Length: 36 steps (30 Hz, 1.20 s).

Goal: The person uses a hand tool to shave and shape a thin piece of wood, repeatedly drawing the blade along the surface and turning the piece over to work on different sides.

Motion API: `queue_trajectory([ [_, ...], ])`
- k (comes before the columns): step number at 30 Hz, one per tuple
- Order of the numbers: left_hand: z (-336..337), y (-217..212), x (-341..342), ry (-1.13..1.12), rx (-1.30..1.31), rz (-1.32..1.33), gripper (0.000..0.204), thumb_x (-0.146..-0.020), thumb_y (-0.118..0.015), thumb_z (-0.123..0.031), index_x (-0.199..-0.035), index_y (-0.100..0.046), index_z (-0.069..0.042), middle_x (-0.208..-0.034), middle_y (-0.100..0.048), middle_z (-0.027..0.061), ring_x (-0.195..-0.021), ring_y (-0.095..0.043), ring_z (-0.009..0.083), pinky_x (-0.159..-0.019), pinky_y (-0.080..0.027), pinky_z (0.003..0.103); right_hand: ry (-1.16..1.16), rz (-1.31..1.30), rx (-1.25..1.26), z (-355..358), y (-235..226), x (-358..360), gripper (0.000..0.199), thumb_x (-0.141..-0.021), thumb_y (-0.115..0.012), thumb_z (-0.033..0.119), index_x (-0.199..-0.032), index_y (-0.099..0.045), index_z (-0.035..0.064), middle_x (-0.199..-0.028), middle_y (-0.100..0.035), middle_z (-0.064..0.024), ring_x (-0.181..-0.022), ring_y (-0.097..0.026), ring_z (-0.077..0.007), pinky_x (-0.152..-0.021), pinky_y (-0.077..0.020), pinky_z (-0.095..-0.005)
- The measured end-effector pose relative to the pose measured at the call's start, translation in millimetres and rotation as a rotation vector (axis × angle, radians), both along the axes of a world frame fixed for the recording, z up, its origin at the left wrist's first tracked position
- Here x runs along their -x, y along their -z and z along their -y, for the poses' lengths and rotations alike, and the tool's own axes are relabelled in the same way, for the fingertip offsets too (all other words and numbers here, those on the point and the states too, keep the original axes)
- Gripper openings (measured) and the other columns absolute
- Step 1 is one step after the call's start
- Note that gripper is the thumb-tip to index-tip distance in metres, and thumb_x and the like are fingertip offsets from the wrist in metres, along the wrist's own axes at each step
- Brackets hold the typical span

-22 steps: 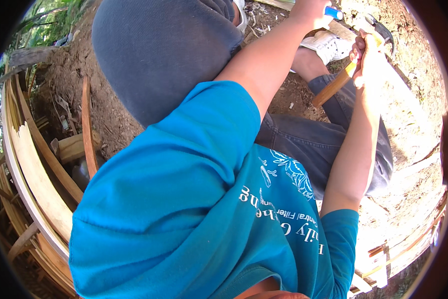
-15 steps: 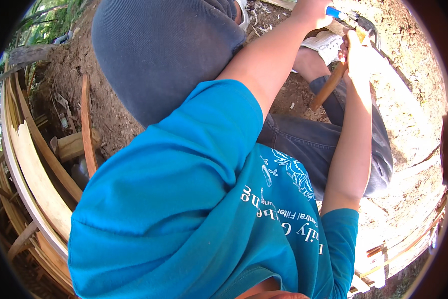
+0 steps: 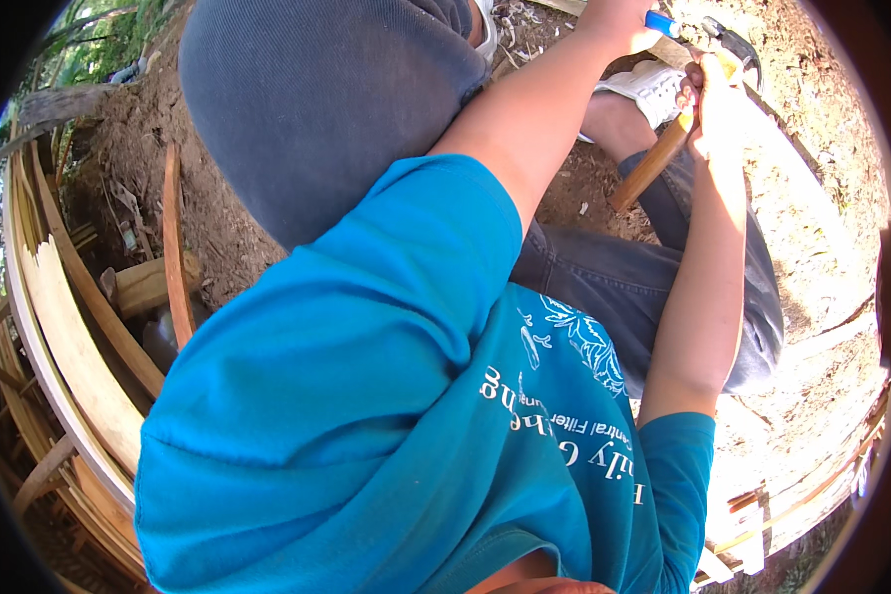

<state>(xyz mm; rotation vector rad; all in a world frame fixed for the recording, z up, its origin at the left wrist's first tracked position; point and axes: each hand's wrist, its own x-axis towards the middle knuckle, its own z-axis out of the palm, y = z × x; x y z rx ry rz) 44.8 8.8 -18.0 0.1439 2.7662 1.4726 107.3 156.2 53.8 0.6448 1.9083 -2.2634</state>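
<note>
Since a moment ago the hammer (image 3: 678, 134) has swung up a little: its metal head now sits higher against the pale dirt, and the right hand (image 3: 715, 104) has risen with it toward the top edge of the view. That hand is wrapped shut around the wooden handle near its upper end, fingers curled tight; the brown handle slants down and to the left below the fist, over the dark jeans (image 3: 624, 287). The dark claw head curves out just above and to the right of the knuckles.

Just to the left of that fist, the left hand (image 3: 619, 18) is closed on a tool with a blue handle (image 3: 661, 24), only a short blue stub showing past the fingers; what its working end is cannot be told. The two hands are near each other but apart. Between and just below them lies a white shoe (image 3: 653, 87) on the ground.

Closer in, a teal T-shirt (image 3: 366, 416) fills the middle of the view, and a grey-clad knee (image 3: 316, 99) rises well to the left of the hands. Far off to the left, bent wooden strips (image 3: 69, 337) curve along the dirt (image 3: 832, 228).
</note>
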Motion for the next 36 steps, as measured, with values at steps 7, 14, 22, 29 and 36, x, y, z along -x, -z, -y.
queue_trajectory([
  [7, -5, 4, 2, 0.013, 0.016, -0.11, 0.017, -0.085, -0.067, -0.02, -0.091, -0.071, -0.004, -0.093, -0.07, 0.0265, -0.094, -0.067, 0.0451, -0.084, -0.053, 0.052, -0.024, 0.023, -0.026, -7, -11, -8, 0.011, -0.099, -0.064, 0.016, -0.102, -0.063, 0.0055, -0.072, -0.049, 0.0019, -0.053, -0.042, -0.0068, -0.048, -0.038, -0.0235],
  [14, -8, -3, 3, -0.002, -0.03, -0.069, 0.016, -0.084, -0.067, -0.018, -0.093, -0.072, -0.006, -0.094, -0.071, 0.0251, -0.095, -0.068, 0.0441, -0.084, -0.054, 0.052, -0.061, -0.095, -0.006, -4, -17, -9, 0.015, -0.1, -0.062, 0.018, -0.103, -0.065, 0.0032, -0.072, -0.049, 0.002, -0.053, -0.042, -0.0065, -0.048, -0.0387, -0.0235],
  [22, -5, 0, 8, -0.03, -0.069, -0.105, 0.014, -0.082, -0.067, -0.012, -0.092, -0.074, -0.006, -0.093, -0.071, 0.0248, -0.093, -0.069, 0.0435, -0.081, -0.055, 0.05, -0.066, -0.019, -0.087, 1, 3, -13, 0.021, -0.097, -0.068, 0.02, -0.104, -0.064, 0.0011, -0.072, -0.053, 0.0006, -0.051, -0.043, -0.006, -0.045, -0.0367, -0.0225],
  [29, -6, -7, 7, -0.027, -0.045, -0.093, 0.015, -0.081, -0.065, -0.009, -0.092, -0.074, -0.007, -0.094, -0.072, 0.0241, -0.094, -0.069, 0.0432, -0.082, -0.055, 0.049, -0.089, -0.055, -0.139, 0, 13, -8, 0.021, -0.096, -0.068, 0.018, -0.105, -0.065, -0.001, -0.076, -0.056, -0.001, -0.05, -0.043, -0.0063, -0.043, -0.0363, -0.0226],
  [36, -9, 0, 8, -0.029, -0.083, -0.094, 0.016, -0.081, -0.065, -0.011, -0.094, -0.074, -0.009, -0.093, -0.072, 0.0231, -0.093, -0.069, 0.0428, -0.082, -0.055, 0.049, 0.052, -0.066, 0.054, 4, 8, -11, 0.022, -0.098, -0.067, 0.021, -0.104, -0.066, 0.0007, -0.072, -0.053, 0.0007, -0.05, -0.042, -0.0064, -0.044, -0.0366, -0.0231],
])
